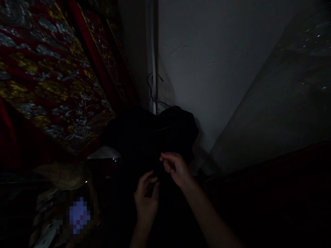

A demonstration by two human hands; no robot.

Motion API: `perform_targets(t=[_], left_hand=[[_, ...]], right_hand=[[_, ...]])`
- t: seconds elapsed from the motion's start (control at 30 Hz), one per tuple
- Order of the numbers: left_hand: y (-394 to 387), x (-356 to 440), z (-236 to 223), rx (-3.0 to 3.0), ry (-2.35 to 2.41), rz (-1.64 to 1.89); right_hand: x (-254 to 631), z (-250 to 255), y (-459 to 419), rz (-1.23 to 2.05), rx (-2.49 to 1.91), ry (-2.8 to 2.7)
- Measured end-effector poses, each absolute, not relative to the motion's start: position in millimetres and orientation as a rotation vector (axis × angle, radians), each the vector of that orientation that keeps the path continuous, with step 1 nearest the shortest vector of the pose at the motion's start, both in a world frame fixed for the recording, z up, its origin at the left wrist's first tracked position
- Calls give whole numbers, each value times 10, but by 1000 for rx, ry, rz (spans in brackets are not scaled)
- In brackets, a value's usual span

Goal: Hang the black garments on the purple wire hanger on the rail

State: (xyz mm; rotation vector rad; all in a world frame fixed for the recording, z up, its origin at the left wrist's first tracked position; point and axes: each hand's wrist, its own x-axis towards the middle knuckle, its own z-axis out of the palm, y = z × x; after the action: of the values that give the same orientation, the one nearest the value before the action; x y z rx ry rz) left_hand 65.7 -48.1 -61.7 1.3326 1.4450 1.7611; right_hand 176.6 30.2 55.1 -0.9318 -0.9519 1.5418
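Observation:
A black garment [178, 127] hangs on a thin dark wire hanger [165, 103], its folds mostly lost in the dark. My right hand [177, 168] is in front of the garment's chest area, fingers curled in a pinch; whatever lies between the fingertips is too dark to make out. Lower and to the left, my left hand [147, 194] has bent fingers with a gap between them and the thumb, and no object shows in it. Whether the left fingertips touch the cloth, I cannot tell.
Red cloth with gold and silver embroidery [51, 69] fills the upper left. Behind the hanger run a pale vertical strip [154, 51] and a grey wall [207, 69]. A shiny, clear-looking sheet [284, 96] covers the right side. Dim clutter with a blurred-out patch [79, 215] lies lower left.

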Motion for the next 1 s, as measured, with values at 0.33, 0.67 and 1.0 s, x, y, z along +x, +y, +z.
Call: perform_targets(t=[0.33,0.67,1.0], left_hand=[[-254,588,-446,1946,1319,1529],[506,297,1245,2247,1269,1944],[436,-168,1449,1881,1581,2438]], right_hand=[[1684,1567,911,1185,-710,-1201],[1689,1435,636,953,-643,-1464],[1595,660,678,1016,-952,-1424]])
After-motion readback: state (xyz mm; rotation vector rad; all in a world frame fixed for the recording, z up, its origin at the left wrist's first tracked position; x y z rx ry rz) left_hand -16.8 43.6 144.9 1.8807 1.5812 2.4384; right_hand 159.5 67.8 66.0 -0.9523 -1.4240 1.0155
